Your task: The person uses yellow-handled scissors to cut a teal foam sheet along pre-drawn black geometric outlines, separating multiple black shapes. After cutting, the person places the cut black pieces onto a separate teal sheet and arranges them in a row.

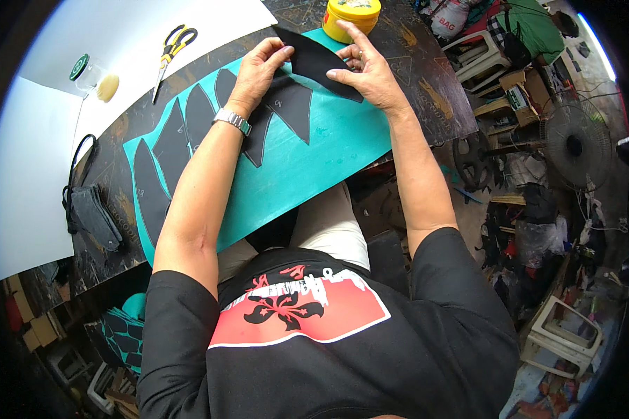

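Between my two hands, above the table, is a black leaf-shaped piece [316, 61] of thin sheet material. My left hand [258, 73], below a metal watch, pinches its left end between thumb and fingers. At the piece's right end, my right hand [372, 73] grips the edge with the thumb on top, its index finger stretched out. Beneath them lies a teal sheet [293, 192]. Several pointed black cut pieces [290, 112] with small pale marks rest on it, partly hidden by my left forearm.
Scissors [175, 49] with yellow and black handles lie on white sheeting, near a clear jar [91, 78] with a green lid. A yellow tub [353, 14] stands beyond my right hand. Folded dark cloth [96, 216] sits left. Right are a fan [573, 143] and a stool [562, 335].
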{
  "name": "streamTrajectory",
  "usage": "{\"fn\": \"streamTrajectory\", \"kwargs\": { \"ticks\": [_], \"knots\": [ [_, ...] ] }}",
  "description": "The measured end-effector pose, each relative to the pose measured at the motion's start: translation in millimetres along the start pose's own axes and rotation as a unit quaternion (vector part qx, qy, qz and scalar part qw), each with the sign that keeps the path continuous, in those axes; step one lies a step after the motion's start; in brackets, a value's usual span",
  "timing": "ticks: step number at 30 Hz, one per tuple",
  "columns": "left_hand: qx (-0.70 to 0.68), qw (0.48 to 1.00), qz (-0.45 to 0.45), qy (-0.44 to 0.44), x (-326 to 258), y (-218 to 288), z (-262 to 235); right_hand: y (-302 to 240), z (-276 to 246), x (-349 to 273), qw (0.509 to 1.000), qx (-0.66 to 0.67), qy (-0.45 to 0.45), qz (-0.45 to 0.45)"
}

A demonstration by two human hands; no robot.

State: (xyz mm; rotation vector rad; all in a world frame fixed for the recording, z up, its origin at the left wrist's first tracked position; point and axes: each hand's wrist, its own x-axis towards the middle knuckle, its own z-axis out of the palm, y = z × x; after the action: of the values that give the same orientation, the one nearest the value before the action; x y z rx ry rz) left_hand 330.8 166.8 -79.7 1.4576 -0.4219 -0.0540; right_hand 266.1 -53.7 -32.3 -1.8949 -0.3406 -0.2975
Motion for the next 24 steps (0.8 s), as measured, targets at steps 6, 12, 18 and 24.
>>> {"fn": "streamTrajectory", "kwargs": {
  "ticks": [6, 12, 18, 24],
  "knots": [
    [0.046, 0.999, 0.02, -0.015, -4, 5, 0, -17, -1, -15, 0.996, 0.091, 0.014, -0.01],
    [-0.004, 0.973, -0.217, -0.072, -7, 5, -5, -24, -11, -31, 0.992, 0.113, -0.03, 0.039],
    [0.003, 0.997, -0.007, -0.074, -4, -4, -9, -57, -20, -38, 0.976, 0.218, 0.009, -0.006],
    [-0.084, 0.983, -0.145, -0.075, -16, 40, -2, -115, -27, -71, 0.986, 0.149, -0.077, 0.003]
  ]
}}
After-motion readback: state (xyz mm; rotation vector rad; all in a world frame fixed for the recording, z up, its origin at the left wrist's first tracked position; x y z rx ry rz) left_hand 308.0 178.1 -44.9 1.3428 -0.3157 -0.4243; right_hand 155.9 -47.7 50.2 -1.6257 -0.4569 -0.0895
